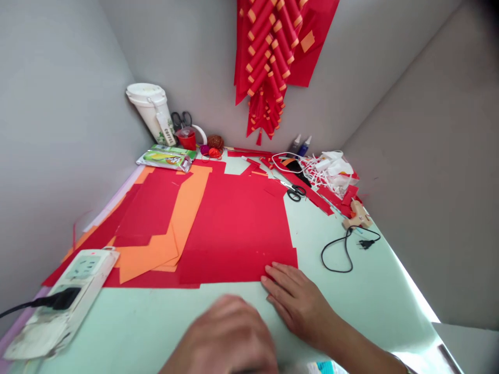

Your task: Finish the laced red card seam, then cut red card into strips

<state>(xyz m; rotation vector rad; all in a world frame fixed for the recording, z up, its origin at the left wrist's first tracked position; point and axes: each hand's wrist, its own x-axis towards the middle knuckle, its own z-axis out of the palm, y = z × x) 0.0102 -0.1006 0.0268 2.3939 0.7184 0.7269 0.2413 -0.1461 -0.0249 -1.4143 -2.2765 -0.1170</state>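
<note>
scraps [330,196] are cut, but the red sheet [237,223] on the table [312,280] looks whole, its near corner under the slightly spread right hand [290,296], the blurred left hand [230,337]'s grip unclear.

A white lidded cup [148,109] stands behind a green packet [168,157]; a black plug [67,298] sits in a power strip [50,319].

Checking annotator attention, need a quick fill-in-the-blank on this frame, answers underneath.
1. The right hand touches a large sheet coloured ____.
2. The blurred hand is the person's ____ one.
3. The plug in the power strip is coloured ____.
4. The hanging red rolls have ends coloured ____.

Missing words: red; left; black; orange.
</note>
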